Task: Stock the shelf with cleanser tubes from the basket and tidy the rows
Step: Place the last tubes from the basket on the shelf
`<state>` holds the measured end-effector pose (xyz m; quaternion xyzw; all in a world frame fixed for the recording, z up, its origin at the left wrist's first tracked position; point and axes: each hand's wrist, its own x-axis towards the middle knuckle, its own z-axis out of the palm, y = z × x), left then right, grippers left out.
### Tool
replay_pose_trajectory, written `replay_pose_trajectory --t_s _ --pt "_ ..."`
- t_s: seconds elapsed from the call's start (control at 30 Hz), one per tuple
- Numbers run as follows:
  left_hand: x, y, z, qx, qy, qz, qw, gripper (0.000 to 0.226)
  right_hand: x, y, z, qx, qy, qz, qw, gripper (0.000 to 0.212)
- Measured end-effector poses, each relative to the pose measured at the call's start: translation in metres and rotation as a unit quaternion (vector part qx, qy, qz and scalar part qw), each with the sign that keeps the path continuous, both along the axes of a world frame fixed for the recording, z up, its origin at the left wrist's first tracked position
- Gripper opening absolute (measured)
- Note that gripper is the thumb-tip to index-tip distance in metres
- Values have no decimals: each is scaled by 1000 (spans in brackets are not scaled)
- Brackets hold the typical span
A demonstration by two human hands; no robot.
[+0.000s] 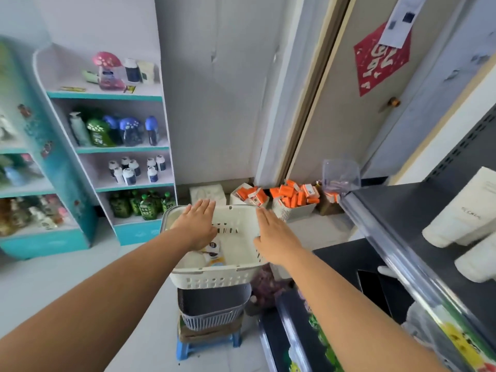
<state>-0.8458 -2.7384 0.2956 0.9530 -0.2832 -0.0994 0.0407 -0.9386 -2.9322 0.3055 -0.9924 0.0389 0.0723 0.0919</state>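
Note:
A white plastic basket [214,276] stands in front of me on a stack of a grey basket and a blue stool. Inside it lie a few items, one a white tube [212,248] with a dark round logo. My left hand [197,224] hovers over the basket's left half with fingers straight, holding nothing. My right hand [276,234] hovers flat over the basket's right rim, also holding nothing. On the dark shelf [397,210] at the right lie white cleanser tubes [467,210].
A teal-and-white display rack [107,146] with bottles stands at the left. Orange boxes in bins [295,197] sit on the floor by the wall. A grey basket [212,307] and blue stool [188,347] carry the white basket. Lower shelves hold packaged goods at bottom right.

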Motion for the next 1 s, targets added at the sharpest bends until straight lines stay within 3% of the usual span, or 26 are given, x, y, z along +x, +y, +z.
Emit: replay_pose_trajectory --t_s 0.37,1.0 --pt "57 0 -24 0 42 58 997 77 74 -17 -22 23 16 53 998 73" --pt "171 -8 -111 40 130 -97 986 64 158 -6 -98 53 124 -34 990 68"
